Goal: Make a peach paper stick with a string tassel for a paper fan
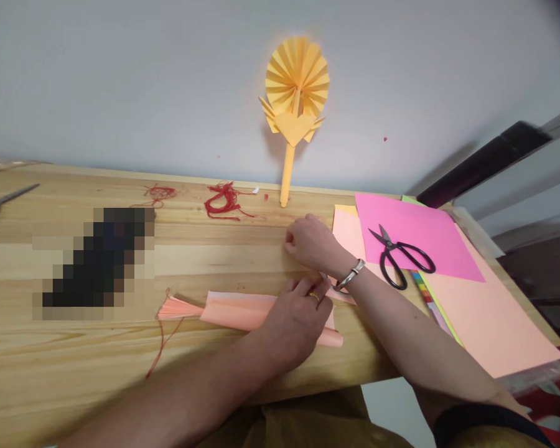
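A sheet of peach paper (242, 310), partly rolled along its near edge, lies on the table. A folded, pleated peach paper piece (180, 307) sticks out of its left end, with a red thread (158, 351) trailing from it. My left hand (303, 317), wearing a ring, lies on the right part of the paper with its fingers bent down on it, close to my right wrist. My right hand (312, 246) is curled closed just beyond it, above the table; what its fingers hold, if anything, is hidden. A bracelet (352, 275) circles my right wrist.
A yellow paper fan (297, 81) leans against the wall. Red threads (224, 202) lie at the back. Black-handled scissors (394, 255) rest on pink paper (415, 230) over other coloured sheets. A blurred-out dark object (98, 261) and another scissors' blade (16, 196) are left.
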Demonstrator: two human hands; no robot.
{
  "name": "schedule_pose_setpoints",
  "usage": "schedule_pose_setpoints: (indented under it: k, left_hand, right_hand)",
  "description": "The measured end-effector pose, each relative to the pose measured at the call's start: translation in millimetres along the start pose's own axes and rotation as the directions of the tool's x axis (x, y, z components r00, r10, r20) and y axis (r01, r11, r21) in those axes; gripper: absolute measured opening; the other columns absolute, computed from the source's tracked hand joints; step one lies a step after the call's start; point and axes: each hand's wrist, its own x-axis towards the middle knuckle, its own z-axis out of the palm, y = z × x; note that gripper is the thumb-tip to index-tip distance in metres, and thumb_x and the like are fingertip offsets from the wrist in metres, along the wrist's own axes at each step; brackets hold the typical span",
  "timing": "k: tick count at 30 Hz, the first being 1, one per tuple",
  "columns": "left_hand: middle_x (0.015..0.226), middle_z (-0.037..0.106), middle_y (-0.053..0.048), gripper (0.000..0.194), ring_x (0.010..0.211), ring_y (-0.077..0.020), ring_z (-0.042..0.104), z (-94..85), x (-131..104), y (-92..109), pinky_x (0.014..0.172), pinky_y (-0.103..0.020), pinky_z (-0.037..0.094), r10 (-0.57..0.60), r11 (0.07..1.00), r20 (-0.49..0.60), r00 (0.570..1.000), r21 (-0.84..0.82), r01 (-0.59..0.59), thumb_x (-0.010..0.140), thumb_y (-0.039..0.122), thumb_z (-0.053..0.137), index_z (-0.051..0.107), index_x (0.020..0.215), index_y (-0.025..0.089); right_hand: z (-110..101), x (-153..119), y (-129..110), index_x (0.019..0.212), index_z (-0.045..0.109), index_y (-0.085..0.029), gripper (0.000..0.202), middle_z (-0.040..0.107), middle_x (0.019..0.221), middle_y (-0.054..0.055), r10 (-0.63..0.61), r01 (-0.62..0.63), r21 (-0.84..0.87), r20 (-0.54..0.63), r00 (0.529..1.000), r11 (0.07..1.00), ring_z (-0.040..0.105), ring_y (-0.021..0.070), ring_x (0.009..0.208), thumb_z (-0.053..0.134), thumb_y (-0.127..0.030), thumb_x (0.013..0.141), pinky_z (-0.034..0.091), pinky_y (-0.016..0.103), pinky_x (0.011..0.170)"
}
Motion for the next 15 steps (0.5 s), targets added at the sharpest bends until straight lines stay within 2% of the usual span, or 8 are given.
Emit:
schedule_pose_setpoints:
  k: [3, 8, 15]
  left_hand:
    - [0.127, 0.06, -0.011, 0.016, 0.106, -0.0277, 0.053, -1.6, 0, 1, 0.08, -0.04, 0.046, 0.002, 1.0, 0.009, 1.0, 0.008, -0.002, 0.079, 0.01, 0.051, 0.062, 0.091, 0.012]
    - [0.127, 0.06, -0.012, 0.017, 0.104, -0.0269, 0.054, -1.6, 1, 1, 0.079, -0.039, 0.046, 0.003, 1.0, 0.017, 1.0, 0.011, -0.003, 0.077, 0.009, 0.051, 0.062, 0.09, 0.013]
    - [0.129, 0.058, -0.012, 0.016, 0.104, -0.0267, 0.055, -2.9, 2, 3, 0.08, -0.039, 0.045, 0.005, 1.0, 0.036, 0.999, 0.005, -0.005, 0.079, 0.009, 0.049, 0.061, 0.089, 0.013]
  right_hand:
    - [-4, 0, 6, 0.073, 0.066, -0.016, 0.018, 0.065, 0.08, 0.008, 0.035, -0.035, 0.026, -0.016, 0.999, 0.999, 0.05, 0.0217, 0.082, 0.049, -0.014, 0.079, 0.035, 0.027, 0.064]
    - [-14, -10, 34, 0.065, 0.062, -0.017, 0.017, 0.062, 0.066, 0.006, 0.196, -0.194, 0.03, -0.074, 0.978, 0.981, 0.05, 0.0204, 0.074, 0.049, -0.014, 0.076, 0.031, 0.027, 0.059]
    - [-15, -31, 65, 0.071, 0.065, -0.016, 0.017, 0.066, 0.072, 0.006, 0.357, -0.357, 0.022, -0.09, 0.93, 0.934, 0.052, 0.018, 0.069, 0.05, -0.019, 0.078, 0.032, 0.027, 0.06]
